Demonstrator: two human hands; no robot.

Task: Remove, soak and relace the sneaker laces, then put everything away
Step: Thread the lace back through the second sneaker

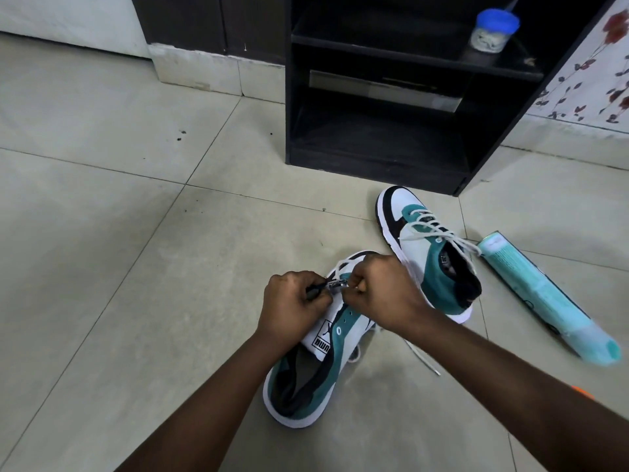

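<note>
Both hands' grip — left hand (294, 301), right hand (381, 294) — pinches the lace (337, 267) above the sneaker (343, 332).

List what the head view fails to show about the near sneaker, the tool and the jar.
- Near sneaker: toe and lower eyelets hidden behind both hands.
- Tool: only a small metal tip and dark handle show between the left hand and right hand; its kind is unclear.
- Lace: where it leaves the right hand's grip is covered by fingers.
- Jar on the shelf: contents too small and blurred.
</note>
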